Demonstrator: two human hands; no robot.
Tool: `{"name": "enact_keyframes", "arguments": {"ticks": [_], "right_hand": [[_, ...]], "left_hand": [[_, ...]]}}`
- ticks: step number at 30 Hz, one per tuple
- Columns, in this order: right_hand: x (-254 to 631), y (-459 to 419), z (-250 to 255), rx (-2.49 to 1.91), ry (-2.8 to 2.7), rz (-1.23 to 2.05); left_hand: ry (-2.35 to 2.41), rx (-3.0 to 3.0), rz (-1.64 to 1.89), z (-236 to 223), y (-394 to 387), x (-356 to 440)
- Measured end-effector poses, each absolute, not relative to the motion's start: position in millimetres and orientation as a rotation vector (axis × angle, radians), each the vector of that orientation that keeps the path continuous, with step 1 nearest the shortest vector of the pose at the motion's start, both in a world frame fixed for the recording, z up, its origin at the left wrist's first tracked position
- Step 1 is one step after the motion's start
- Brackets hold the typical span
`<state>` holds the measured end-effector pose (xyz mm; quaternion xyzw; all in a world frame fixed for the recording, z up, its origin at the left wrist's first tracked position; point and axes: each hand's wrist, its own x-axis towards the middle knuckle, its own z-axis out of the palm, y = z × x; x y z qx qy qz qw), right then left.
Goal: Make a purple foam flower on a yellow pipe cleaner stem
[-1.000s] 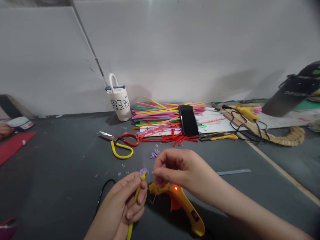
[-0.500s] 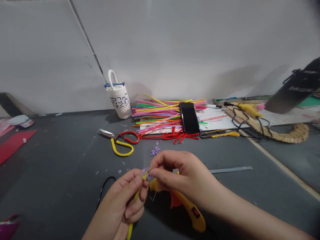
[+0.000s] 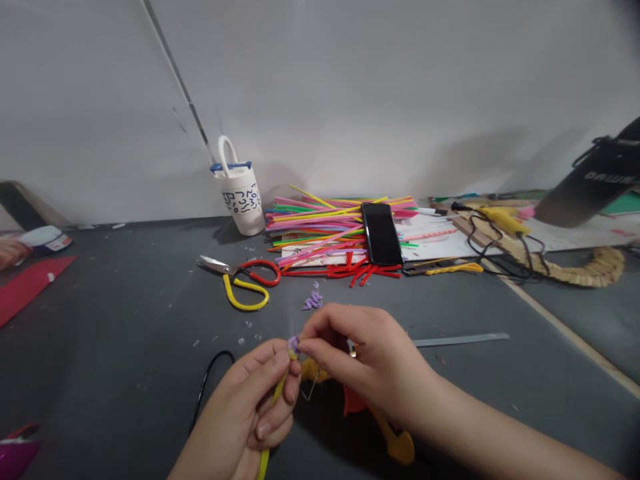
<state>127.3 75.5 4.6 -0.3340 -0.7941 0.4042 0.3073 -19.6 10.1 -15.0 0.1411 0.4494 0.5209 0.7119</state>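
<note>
My left hand (image 3: 250,407) is closed around a yellow pipe cleaner (image 3: 264,460), whose tip pokes up between thumb and forefinger. Small purple pieces (image 3: 293,344) sit at that tip. The thumb and forefinger of my right hand (image 3: 365,350) pinch at the purple pieces from the right; exactly what they grip is partly hidden. Under my right hand lies a yellow glue gun (image 3: 400,445) with an orange-red trigger, mostly covered. Just beyond my hands is a little heap of purple curled pieces (image 3: 313,300).
Scissors (image 3: 245,283) with red and yellow handles lie beyond my left hand. Behind are a bundle of coloured pipe cleaners (image 3: 320,220), a phone (image 3: 383,233) and a white cup (image 3: 243,200). A clear glue stick (image 3: 465,340) rests at right, a dark bottle (image 3: 585,180) farther back.
The view has shifted slightly. My right hand covers more of the glue gun, and its fingertips stay against the purple pieces. At the far left, what looks like another person's fingers has appeared.
</note>
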Motion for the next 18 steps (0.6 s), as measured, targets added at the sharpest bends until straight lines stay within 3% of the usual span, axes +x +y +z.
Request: {"name": "enact_keyframes", "arguments": {"ticks": [13,18], "right_hand": [[127.7,72.8,3.0,-0.83,-2.298,0.678],[132.2,74.1,8.8,-0.887,-2.142,0.946]], "left_hand": [[0.996,0.33,1.152,-13.6,7.9,-20.3],[0.939,0.311,1.145,-17.8,5.8,-25.4]]}}
